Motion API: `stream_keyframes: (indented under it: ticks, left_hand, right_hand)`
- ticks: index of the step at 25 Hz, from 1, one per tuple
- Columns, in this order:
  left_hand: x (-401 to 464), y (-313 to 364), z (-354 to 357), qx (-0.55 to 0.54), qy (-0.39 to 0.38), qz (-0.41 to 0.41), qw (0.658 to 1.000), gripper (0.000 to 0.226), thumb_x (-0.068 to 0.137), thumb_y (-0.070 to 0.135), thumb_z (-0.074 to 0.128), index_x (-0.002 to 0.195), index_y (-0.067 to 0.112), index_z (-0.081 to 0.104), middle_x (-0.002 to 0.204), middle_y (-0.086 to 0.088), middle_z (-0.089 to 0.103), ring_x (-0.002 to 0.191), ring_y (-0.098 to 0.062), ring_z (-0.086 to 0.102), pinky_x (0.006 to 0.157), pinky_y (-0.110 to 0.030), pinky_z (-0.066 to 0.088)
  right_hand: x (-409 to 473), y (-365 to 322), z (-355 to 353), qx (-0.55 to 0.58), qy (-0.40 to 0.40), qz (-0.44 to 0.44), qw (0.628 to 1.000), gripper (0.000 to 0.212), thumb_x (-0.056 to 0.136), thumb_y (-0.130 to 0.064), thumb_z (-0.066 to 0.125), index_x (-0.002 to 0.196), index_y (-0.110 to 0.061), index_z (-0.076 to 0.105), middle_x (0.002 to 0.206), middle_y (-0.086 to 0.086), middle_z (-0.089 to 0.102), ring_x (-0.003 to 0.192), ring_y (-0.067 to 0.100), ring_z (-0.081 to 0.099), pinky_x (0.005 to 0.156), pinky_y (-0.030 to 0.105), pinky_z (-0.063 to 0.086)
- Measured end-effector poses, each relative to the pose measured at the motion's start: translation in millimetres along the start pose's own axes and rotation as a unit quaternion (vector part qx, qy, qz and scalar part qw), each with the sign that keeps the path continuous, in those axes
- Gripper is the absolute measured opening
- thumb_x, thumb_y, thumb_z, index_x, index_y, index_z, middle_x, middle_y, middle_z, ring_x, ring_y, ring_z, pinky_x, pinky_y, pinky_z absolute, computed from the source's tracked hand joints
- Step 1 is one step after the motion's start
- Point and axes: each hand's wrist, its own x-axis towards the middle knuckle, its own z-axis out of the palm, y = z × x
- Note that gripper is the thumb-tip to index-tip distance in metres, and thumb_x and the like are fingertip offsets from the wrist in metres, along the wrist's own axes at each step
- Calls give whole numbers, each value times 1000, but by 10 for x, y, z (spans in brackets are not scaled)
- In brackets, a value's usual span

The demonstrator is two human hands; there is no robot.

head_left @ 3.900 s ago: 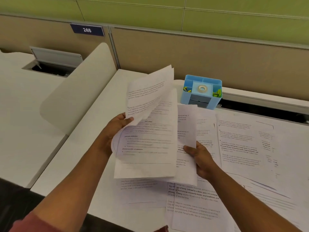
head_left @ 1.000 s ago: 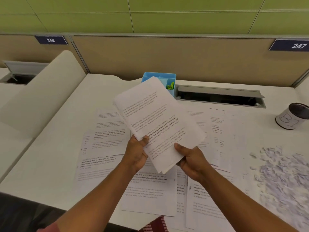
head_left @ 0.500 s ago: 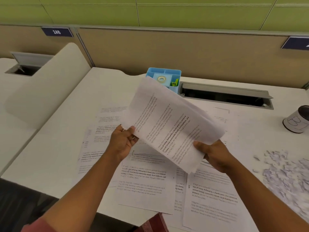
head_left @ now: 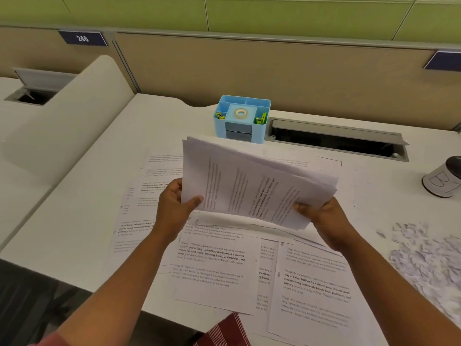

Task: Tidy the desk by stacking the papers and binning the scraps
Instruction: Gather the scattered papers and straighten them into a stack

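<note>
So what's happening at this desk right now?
A person is gathering printed sheets. Both hands hold one stack above the desk, the left hand at its left edge and the right hand at its right. More loose sheets lie spread on the desk below. A pile of scraps sits untouched at the right, near a small can. A blue organizer stands behind the stack.

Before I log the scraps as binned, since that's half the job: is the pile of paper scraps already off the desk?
No, the paper scraps still lie spread over the desk at the right, near the white can.
</note>
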Motion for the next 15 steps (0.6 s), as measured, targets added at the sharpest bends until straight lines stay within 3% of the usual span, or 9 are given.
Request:
stream_keyframes:
  ticks: [3,8,13,15]
  left_hand:
    - [-51,-79,43,-56,7,-22,998,44,85,5,78,125,15,62,115,-2,74,103,-20,72,83,-36,61]
    - [-137,-146,138,-77,1,-47,996,39,90,-2,70,122,17,60,115,-4,72,105,-24,69,77,-30,60]
    - [-208,-16,216,-118,62,-14,991,32,95,-4,54,117,18,56,104,2,70,91,-11,67,65,-19,55]
    - [-272,-16,247,-160,52,-15,986,32,87,8,49,115,21,57,96,10,69,85,-5,66,63,-18,54]
  right_hand:
    - [-34,112,-2,-39,3,28,999,29,89,5,67,110,-15,72,106,6,77,106,32,70,92,46,58]
    - [-83,225,69,-79,14,69,994,19,92,-3,69,106,-14,72,103,8,76,102,32,70,92,53,58]
    - [-100,170,115,-52,17,38,998,25,92,-1,67,110,-18,70,104,5,75,102,23,70,85,36,59]
    - [-124,214,133,-52,5,46,998,33,91,4,64,113,-20,67,108,4,74,106,22,69,89,35,57]
